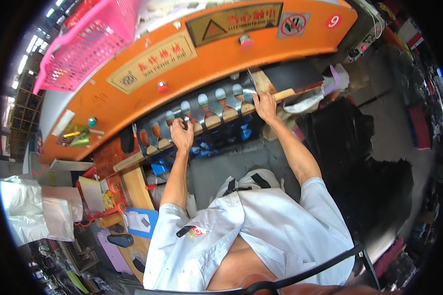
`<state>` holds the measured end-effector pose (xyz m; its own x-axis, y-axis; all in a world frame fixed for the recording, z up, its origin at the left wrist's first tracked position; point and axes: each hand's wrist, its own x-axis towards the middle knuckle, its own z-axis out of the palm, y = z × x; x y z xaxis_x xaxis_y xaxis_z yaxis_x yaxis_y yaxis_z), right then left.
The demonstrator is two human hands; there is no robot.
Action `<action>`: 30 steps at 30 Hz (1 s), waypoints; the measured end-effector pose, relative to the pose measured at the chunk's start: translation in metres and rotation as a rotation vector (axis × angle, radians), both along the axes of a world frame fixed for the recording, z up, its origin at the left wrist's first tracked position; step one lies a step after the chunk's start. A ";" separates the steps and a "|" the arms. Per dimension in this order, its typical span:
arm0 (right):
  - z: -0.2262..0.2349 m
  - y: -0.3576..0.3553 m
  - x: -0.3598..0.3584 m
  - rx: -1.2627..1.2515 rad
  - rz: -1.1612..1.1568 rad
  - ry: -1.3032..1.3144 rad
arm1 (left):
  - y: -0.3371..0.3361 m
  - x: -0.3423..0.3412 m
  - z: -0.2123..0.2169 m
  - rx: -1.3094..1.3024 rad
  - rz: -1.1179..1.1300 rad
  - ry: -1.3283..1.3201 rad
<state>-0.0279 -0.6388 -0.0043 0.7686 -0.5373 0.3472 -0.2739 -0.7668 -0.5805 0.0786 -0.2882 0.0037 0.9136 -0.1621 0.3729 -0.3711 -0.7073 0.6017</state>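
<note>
— Where are your hands right now?

— Both up at the orange machine [133, 98]. My left hand [181, 135] is curled against the row of metal guards [202, 110] along its mouth, fingers bent around one of them, I think, though I can't tell how firm the grip is. My right hand [266, 105] lies open and flat, palm down, on the wooden bar [280, 94] at the right end of that row.

— What's the bar like to handle?

— Stiff and long, pale wood, square-edged. I'd judge it light enough but awkward at that length, so best taken from on top with a spread palm, as I have it. It runs under the guards, across the machine's opening.

— And the guards?

— Thin, shiny steel, each with a rounded cut-out. Hard, smooth, probably slippery, with edges I'd keep my fingertips off.

— Anything soft nearby?

— Black sheet material [293, 73] just beyond my right hand looks limp, leather-like. A pink plastic basket [83, 49] sits on top of the machine, rigid mesh.
</note>
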 end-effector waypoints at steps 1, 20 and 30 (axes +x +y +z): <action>-0.002 0.003 -0.011 -0.002 0.000 -0.015 | 0.003 -0.012 -0.003 -0.012 -0.004 -0.014; 0.067 0.064 -0.111 -0.076 0.210 0.122 | -0.099 -0.150 0.046 -0.053 -0.469 0.066; 0.065 0.050 -0.175 0.365 0.229 0.033 | -0.122 -0.217 0.033 0.269 -0.545 0.212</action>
<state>-0.2027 -0.5890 0.0608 0.8896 -0.4351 0.1391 -0.1437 -0.5557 -0.8189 -0.1387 -0.4097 0.0366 0.7234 -0.6864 0.0748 -0.6122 -0.5876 0.5291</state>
